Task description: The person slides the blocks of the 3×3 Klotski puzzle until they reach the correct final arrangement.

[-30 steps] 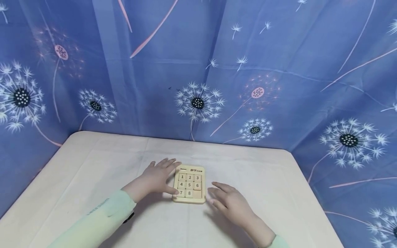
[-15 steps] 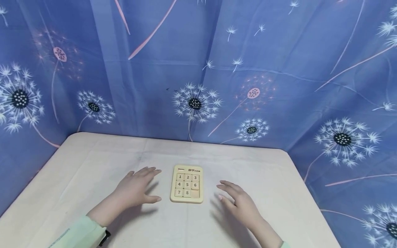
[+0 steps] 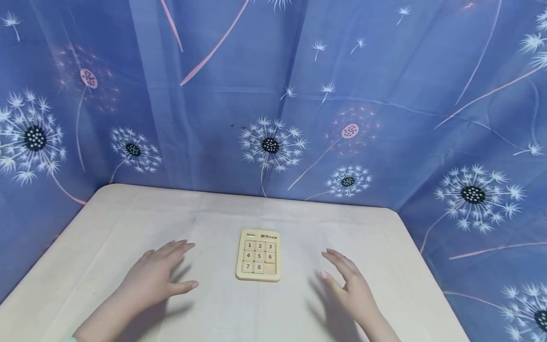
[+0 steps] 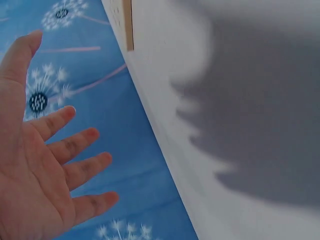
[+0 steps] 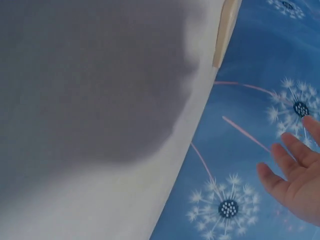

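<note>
A pale yellow sliding number puzzle (image 3: 272, 273) lies flat at the middle of the table. Its tiles read 1 to 8 in order, and the lower right slot holds no tile. To its left, my left hand (image 3: 149, 275) hovers apart from it with fingers spread and nothing held. My right hand (image 3: 350, 287) hangs over the table on the other side, fingers loosely extended, also holding nothing. In the left wrist view the left palm (image 4: 35, 180) faces the camera, with an edge of the puzzle (image 4: 128, 25) at the top. The right wrist view shows the puzzle's edge (image 5: 225, 32) too.
A white cloth covers the table (image 3: 222, 213), whose far corners are rounded. Behind it and at both sides hangs a blue curtain (image 3: 205, 118) printed with dandelions. Shadows of both hands fall on the cloth.
My left hand has left the puzzle's left edge and moved away to the left. My right hand has drawn off to the right. The puzzle's tiles look the same.
</note>
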The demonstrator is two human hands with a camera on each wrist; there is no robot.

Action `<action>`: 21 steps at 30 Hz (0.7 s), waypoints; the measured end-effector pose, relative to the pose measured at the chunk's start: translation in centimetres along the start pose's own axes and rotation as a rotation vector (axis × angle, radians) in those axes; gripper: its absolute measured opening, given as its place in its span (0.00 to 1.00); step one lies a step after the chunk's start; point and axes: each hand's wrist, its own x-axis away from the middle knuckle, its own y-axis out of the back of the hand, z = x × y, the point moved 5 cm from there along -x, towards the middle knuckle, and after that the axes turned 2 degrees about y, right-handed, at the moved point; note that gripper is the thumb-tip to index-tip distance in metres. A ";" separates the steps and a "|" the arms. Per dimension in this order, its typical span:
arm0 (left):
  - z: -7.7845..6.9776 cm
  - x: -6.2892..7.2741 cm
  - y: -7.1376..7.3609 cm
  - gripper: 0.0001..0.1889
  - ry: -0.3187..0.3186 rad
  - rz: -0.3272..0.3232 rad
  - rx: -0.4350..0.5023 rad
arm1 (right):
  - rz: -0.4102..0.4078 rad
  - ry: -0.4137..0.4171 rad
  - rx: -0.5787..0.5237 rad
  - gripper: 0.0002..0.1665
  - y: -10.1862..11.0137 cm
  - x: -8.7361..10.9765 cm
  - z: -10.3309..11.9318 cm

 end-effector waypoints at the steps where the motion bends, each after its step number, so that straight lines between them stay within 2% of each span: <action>1: 0.3 0.3 0.2 0.46 0.006 -0.006 -0.002 | -0.012 0.004 -0.001 0.25 0.2 0.1 -0.1; 8: 2.2 1.8 1.6 0.48 0.050 -0.035 -0.016 | -0.041 0.010 -0.002 0.27 1.5 0.0 -0.2; 12: 2.7 2.3 2.5 0.50 0.061 -0.063 -0.027 | -0.061 0.019 -0.002 0.29 2.6 -0.4 -0.2; 21: 4.1 4.3 5.8 0.60 0.046 -0.209 -0.109 | -0.111 -0.012 -0.014 0.39 7.1 0.0 -1.5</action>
